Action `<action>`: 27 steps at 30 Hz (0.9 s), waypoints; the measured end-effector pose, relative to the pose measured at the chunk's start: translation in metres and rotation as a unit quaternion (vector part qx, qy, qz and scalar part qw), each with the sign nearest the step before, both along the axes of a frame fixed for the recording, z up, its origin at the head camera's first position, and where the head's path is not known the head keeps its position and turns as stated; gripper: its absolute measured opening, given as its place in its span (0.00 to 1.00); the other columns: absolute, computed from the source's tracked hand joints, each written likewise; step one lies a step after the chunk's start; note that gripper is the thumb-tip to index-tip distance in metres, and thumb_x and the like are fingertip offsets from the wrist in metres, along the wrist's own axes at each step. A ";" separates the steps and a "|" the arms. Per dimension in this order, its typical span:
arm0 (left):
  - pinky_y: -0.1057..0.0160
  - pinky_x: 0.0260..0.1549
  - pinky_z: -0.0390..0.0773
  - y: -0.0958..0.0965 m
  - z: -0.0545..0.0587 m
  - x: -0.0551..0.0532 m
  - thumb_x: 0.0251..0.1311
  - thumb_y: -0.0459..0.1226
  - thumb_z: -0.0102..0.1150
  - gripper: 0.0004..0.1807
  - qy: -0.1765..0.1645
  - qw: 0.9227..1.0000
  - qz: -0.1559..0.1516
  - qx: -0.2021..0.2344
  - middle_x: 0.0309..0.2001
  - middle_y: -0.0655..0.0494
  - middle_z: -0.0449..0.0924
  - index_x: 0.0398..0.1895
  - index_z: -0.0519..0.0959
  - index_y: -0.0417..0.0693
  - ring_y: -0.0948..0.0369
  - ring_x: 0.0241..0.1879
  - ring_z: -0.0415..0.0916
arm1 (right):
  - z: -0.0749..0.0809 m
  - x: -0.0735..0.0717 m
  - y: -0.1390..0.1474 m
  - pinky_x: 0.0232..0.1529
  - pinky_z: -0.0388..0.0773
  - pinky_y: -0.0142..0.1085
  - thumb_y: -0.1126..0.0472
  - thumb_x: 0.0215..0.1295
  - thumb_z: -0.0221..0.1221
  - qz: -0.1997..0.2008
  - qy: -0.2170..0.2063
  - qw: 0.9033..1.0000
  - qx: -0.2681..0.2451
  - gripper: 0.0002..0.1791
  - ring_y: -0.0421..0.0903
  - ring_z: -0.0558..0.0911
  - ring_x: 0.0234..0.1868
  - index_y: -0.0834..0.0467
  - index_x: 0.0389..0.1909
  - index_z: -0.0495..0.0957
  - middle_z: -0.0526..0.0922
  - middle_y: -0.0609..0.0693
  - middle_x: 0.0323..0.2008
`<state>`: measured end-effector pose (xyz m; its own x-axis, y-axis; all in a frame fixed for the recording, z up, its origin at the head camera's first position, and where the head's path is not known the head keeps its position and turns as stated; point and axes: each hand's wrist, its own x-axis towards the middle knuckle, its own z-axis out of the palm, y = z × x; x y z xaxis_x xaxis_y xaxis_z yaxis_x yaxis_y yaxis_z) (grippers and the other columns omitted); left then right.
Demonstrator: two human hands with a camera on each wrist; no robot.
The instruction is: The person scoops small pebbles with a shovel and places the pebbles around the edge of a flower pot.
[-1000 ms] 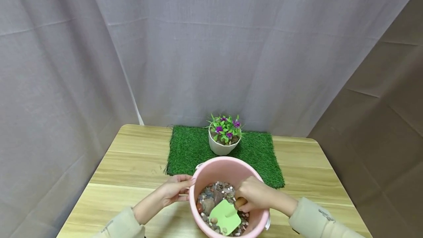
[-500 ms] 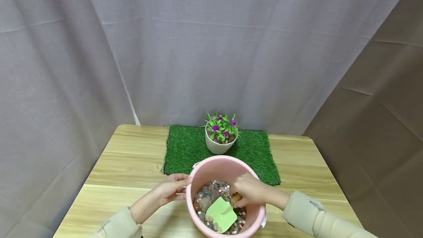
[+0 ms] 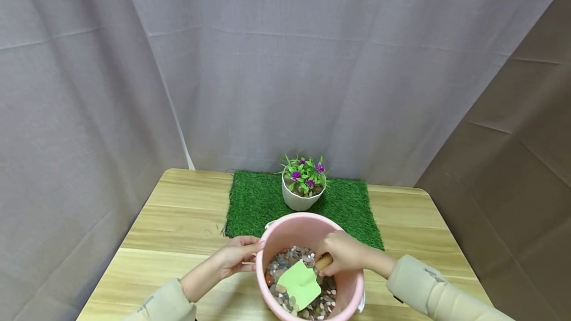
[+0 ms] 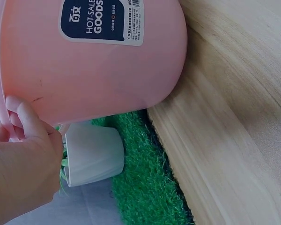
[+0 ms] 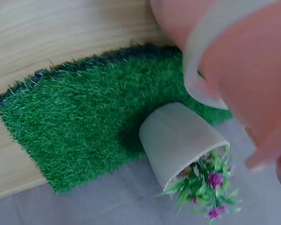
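Observation:
A pink bucket (image 3: 298, 229) stands at the table's near side with pebbles (image 3: 280, 260) of mixed sizes in it. My left hand (image 3: 235, 255) pinches the bucket's left rim; in the left wrist view the fingers show against the bucket's outer wall (image 4: 98, 79). Inside the bucket, my right hand (image 3: 341, 254) grips the wooden handle of a light green hand shovel (image 3: 300, 285). Its blade lies among the pebbles, with a few stones on it. The right wrist view barely catches the right hand at its edge.
Behind the bucket, a white pot (image 3: 300, 199) with a purple-flowered plant (image 3: 305, 172) stands on a green artificial grass mat (image 3: 256, 202). These lie on a wooden table (image 3: 187, 212). Grey curtains (image 3: 285, 73) hang behind. A white bucket handle (image 5: 203, 51) hangs at the bucket's side.
The right hand and shovel have shifted slightly up and to the left in the bucket, and more of the wooden handle shows. The left hand stays on the rim.

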<state>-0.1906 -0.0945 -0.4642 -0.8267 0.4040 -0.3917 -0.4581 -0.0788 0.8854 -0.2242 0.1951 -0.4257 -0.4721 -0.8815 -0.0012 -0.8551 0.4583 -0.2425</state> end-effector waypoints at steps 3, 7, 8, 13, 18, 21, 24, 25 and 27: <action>0.72 0.31 0.86 0.000 0.000 0.001 0.64 0.38 0.55 0.20 0.000 1.000 -0.001 -0.003 0.28 0.59 0.79 0.51 0.70 0.30 0.68 0.28 0.78 | 0.004 -0.002 0.003 0.31 0.76 0.18 0.53 0.46 0.69 -0.011 -0.012 1.000 -0.019 0.08 0.28 0.77 0.28 0.50 0.28 0.84 0.83 0.38 0.26; 0.73 0.30 0.86 0.000 -0.001 0.000 0.64 0.39 0.55 0.20 0.002 1.000 -0.002 -0.006 0.29 0.58 0.79 0.51 0.70 0.31 0.68 0.28 0.78 | 0.003 -0.005 0.006 0.32 0.76 0.18 0.52 0.46 0.69 -0.015 -0.018 0.999 -0.030 0.09 0.29 0.77 0.29 0.51 0.28 0.84 0.84 0.40 0.27; 0.73 0.30 0.86 0.000 -0.001 0.000 0.64 0.39 0.55 0.20 0.003 1.000 -0.002 -0.006 0.30 0.58 0.79 0.51 0.70 0.31 0.68 0.29 0.79 | 0.002 -0.005 0.006 0.32 0.76 0.18 0.52 0.46 0.69 -0.015 -0.022 0.999 -0.032 0.09 0.29 0.77 0.29 0.51 0.29 0.84 0.84 0.40 0.27; 0.73 0.31 0.86 0.000 -0.001 0.000 0.64 0.38 0.55 0.19 0.002 1.000 -0.001 -0.005 0.30 0.58 0.79 0.51 0.70 0.31 0.68 0.29 0.78 | -0.002 -0.005 0.010 0.35 0.79 0.20 0.53 0.46 0.70 -0.023 -0.037 0.998 -0.050 0.10 0.30 0.78 0.31 0.51 0.30 0.85 0.85 0.41 0.28; 0.73 0.30 0.85 0.000 -0.001 0.000 0.64 0.38 0.55 0.19 0.000 1.000 -0.001 -0.006 0.30 0.58 0.79 0.50 0.71 0.32 0.68 0.28 0.78 | 0.000 -0.005 0.013 0.36 0.80 0.23 0.53 0.46 0.70 -0.036 -0.046 0.997 -0.059 0.11 0.30 0.78 0.31 0.52 0.31 0.85 0.85 0.41 0.29; 0.74 0.30 0.85 0.000 0.000 0.000 0.64 0.38 0.55 0.18 -0.001 1.000 -0.001 -0.006 0.29 0.58 0.78 0.50 0.71 0.32 0.69 0.27 0.77 | 0.003 -0.004 0.014 0.35 0.80 0.23 0.54 0.46 0.71 -0.040 -0.055 0.995 -0.067 0.11 0.29 0.78 0.30 0.53 0.31 0.85 0.85 0.41 0.29; 0.74 0.30 0.85 0.000 0.000 0.000 0.64 0.38 0.55 0.18 -0.001 1.000 -0.002 -0.004 0.29 0.59 0.78 0.50 0.71 0.32 0.69 0.27 0.77 | 0.005 -0.004 0.016 0.35 0.80 0.22 0.55 0.46 0.71 -0.041 -0.070 0.993 -0.080 0.11 0.28 0.77 0.30 0.54 0.31 0.85 0.84 0.42 0.28; 0.73 0.30 0.85 0.000 0.000 0.000 0.64 0.38 0.54 0.18 -0.001 1.000 -0.002 -0.003 0.29 0.59 0.78 0.50 0.70 0.31 0.69 0.27 0.77 | 0.005 -0.004 0.017 0.35 0.80 0.22 0.56 0.46 0.71 -0.041 -0.075 0.993 -0.087 0.11 0.28 0.77 0.30 0.54 0.31 0.85 0.85 0.42 0.29; 0.73 0.31 0.86 0.000 0.001 0.000 0.64 0.37 0.54 0.19 -0.001 1.000 -0.004 -0.001 0.29 0.59 0.78 0.51 0.70 0.31 0.69 0.28 0.77 | 0.006 -0.004 0.019 0.35 0.81 0.23 0.58 0.46 0.71 -0.042 -0.081 0.991 -0.103 0.10 0.28 0.78 0.30 0.55 0.31 0.85 0.85 0.43 0.29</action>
